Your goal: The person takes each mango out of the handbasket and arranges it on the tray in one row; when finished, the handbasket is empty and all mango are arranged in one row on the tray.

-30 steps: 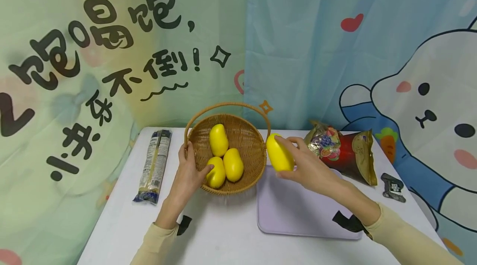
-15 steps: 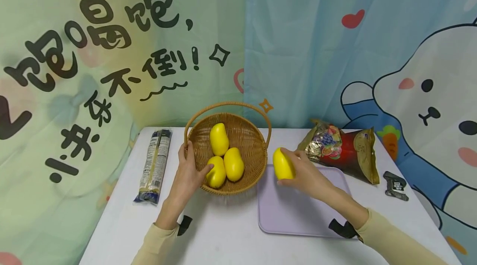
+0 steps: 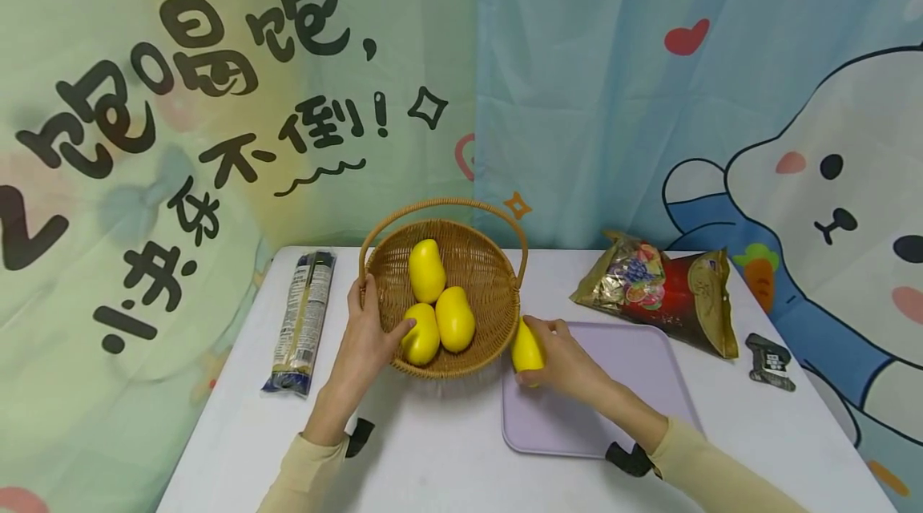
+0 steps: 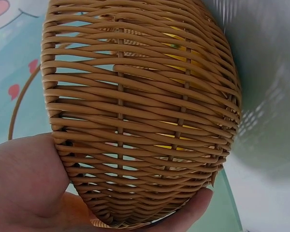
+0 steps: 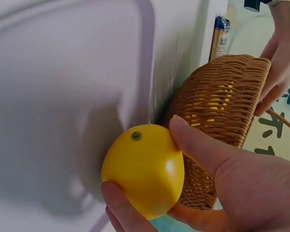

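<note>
A: How did the yellow mango [image 3: 528, 351] lie?
B: In the head view its long axis ran nearly up and down, the far end leaning slightly left towards the wicker basket [image 3: 496, 292]. In the right wrist view, its green-spotted stem end faced the camera.

A: What did it look like?
B: Smooth, glossy and evenly yellow, with a rounded body and a bright highlight on one side.

A: And where was it?
B: By the left edge of the lilac tray [image 3: 634, 361], just beside the basket. I couldn't tell whether it touched the tray. The right grip [image 3: 564, 362] had it pinched between thumb and fingers.

A: What did the basket hold?
B: Three more yellow mangoes: one at the back [image 3: 427, 270], one at the front left [image 3: 422, 337] and one right of that [image 3: 455, 319]. The left grip [image 3: 364, 353] clasped the basket's left side, thumb over the rim.

A: Any other containers?
B: A red-and-gold bag [image 3: 659, 296] lay behind the tray, and a long clear packet [image 3: 299, 322] on the worktop [image 3: 440, 449], left of the basket. I couldn't make out their contents.
</note>
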### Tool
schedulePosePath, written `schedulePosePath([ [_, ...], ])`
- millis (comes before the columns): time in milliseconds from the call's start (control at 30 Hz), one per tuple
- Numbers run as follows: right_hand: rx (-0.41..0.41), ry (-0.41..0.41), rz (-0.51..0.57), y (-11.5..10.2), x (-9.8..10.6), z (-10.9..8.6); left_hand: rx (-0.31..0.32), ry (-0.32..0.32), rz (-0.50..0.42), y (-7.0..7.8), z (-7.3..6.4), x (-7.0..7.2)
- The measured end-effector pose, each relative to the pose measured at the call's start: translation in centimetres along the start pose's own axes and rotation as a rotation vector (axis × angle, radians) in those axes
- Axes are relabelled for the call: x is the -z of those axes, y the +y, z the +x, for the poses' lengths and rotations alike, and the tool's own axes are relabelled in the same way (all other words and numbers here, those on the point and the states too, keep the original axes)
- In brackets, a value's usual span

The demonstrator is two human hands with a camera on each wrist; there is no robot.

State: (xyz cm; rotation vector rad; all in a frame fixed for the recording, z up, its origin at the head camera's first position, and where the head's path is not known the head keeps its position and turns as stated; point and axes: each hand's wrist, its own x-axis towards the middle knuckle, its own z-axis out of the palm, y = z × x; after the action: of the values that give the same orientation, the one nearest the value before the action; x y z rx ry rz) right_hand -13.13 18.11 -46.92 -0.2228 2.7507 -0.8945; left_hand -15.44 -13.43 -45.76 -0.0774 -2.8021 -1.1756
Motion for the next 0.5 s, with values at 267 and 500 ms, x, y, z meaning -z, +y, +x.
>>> schedulePosePath([
  [267,0.002,0.023,0.005,0.38,-0.87,-0.18,-0.014,0.002,-0.013,0.1,-0.09,0.13],
  [500,-0.006,0.033,-0.02,0.53,-0.91,-0.11,-0.005,-0.002,-0.018,0.04,0.0,0.03],
])
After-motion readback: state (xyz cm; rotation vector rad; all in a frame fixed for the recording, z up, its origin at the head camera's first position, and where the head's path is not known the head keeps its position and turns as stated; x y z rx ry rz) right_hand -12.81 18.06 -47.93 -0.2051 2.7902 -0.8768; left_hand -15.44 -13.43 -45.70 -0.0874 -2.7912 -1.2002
